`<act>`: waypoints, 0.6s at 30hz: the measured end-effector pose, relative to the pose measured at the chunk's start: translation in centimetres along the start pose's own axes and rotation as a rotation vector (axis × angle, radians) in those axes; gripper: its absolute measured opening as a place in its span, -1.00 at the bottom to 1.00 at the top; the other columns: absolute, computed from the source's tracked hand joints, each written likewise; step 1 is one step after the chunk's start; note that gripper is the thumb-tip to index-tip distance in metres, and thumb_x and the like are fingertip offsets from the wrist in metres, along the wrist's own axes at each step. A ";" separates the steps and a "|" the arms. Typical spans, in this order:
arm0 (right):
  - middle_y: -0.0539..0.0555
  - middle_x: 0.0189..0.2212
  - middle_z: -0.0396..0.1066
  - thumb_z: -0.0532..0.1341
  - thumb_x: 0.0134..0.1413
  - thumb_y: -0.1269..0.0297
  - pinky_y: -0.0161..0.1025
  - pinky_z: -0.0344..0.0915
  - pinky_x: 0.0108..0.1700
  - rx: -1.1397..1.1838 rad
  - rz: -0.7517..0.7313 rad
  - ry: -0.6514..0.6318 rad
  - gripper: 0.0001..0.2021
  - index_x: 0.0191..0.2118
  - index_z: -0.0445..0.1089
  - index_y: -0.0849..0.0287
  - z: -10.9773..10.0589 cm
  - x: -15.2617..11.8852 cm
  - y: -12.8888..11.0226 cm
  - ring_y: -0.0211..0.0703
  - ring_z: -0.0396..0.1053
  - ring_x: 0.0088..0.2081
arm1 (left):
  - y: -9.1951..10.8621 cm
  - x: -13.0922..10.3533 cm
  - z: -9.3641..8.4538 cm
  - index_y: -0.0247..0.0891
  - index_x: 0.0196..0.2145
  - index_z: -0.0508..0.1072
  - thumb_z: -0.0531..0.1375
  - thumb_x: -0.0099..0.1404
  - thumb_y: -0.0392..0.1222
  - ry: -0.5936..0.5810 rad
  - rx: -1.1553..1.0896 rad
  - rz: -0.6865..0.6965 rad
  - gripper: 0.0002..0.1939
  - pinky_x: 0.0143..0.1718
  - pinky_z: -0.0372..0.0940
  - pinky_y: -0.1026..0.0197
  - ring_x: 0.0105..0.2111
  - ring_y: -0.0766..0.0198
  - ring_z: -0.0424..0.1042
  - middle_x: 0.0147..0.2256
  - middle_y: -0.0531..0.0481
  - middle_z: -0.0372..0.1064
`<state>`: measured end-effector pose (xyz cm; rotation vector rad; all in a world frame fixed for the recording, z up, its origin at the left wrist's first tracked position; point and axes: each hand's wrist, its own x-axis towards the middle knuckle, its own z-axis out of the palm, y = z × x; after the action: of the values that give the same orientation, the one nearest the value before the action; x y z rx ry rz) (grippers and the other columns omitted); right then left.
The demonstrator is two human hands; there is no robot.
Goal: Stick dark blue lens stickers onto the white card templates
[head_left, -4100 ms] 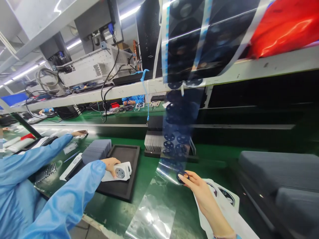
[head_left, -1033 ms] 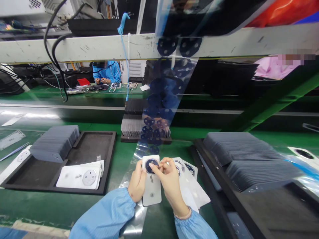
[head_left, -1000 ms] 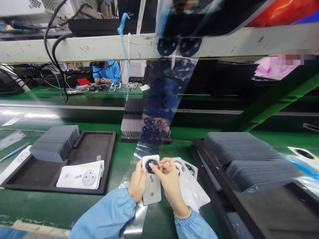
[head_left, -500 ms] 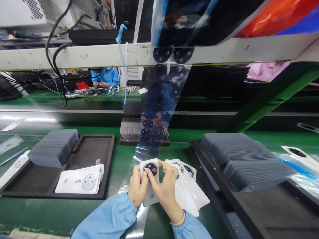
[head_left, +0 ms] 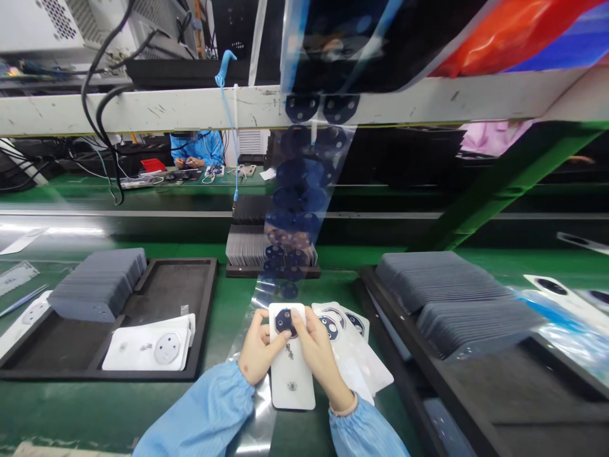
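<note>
Between both hands I hold a white phone back cover [head_left: 292, 371], upright, with dark printed marks on its lower part. A dark camera-shaped sticker [head_left: 284, 319] lies at its upper end. My left hand [head_left: 259, 349] grips the left edge, its thumb pressed near the sticker's lower edge. My right hand [head_left: 318, 349] holds the right edge, its thumb on the sticker's right side. Several more white back covers [head_left: 364, 362] lie fanned out just right of my right hand. Behind the cover hangs a clear strip of dark stickers [head_left: 297, 203], reaching down to the table.
A black tray [head_left: 208, 317] on the left carries grey sheets [head_left: 98, 282] and white covers [head_left: 143, 349]. More grey sheets [head_left: 442, 285] fill a black tray [head_left: 523, 387] on the right. Across the line, a person in blue [head_left: 204, 149] sits at a bench.
The back cover has turned to face me more, and its lower part now shows. My right thumb has moved to the sticker's right side, and my left thumb lower. The view shifted slightly.
</note>
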<state>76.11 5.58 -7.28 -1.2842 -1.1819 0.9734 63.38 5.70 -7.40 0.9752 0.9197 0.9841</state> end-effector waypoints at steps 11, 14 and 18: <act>-0.05 -0.51 0.34 0.36 -0.09 -0.10 -0.25 0.27 -0.35 0.236 0.116 -0.015 -0.60 -0.44 0.30 0.14 0.3 0.4 0.5 -0.14 0.31 -0.43 | -0.9 0.4 -0.4 -0.17 -0.19 0.10 0.34 0.11 0.11 -0.055 0.079 0.021 -0.45 -0.44 0.38 0.25 -0.47 0.26 0.52 -0.40 0.03 0.50; -0.05 -0.56 0.32 0.34 -0.09 -0.12 -0.25 0.27 -0.39 0.326 0.141 -0.014 -0.58 -0.48 0.29 0.14 0.0 0.7 0.4 -0.15 0.30 -0.48 | -0.6 0.6 -0.3 -0.18 -0.14 0.09 0.28 0.16 0.08 -0.102 0.152 0.012 -0.48 -0.39 0.41 0.17 -0.43 0.20 0.53 -0.34 -0.04 0.50; -0.03 -0.52 0.34 0.29 -0.08 -0.17 -0.20 0.28 -0.35 0.175 0.102 0.018 -0.58 -0.48 0.31 0.13 -3.6 2.2 0.8 -0.10 0.32 -0.43 | 3.5 0.1 -2.7 -0.19 0.14 -0.02 0.14 0.28 -0.03 -0.071 0.577 0.164 -0.43 -0.12 0.37 0.01 -0.20 0.13 0.53 -0.13 -0.15 0.48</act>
<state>80.06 7.14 -7.54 -1.2192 -1.0020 1.1120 60.08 7.21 -4.93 1.5808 1.1033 0.8241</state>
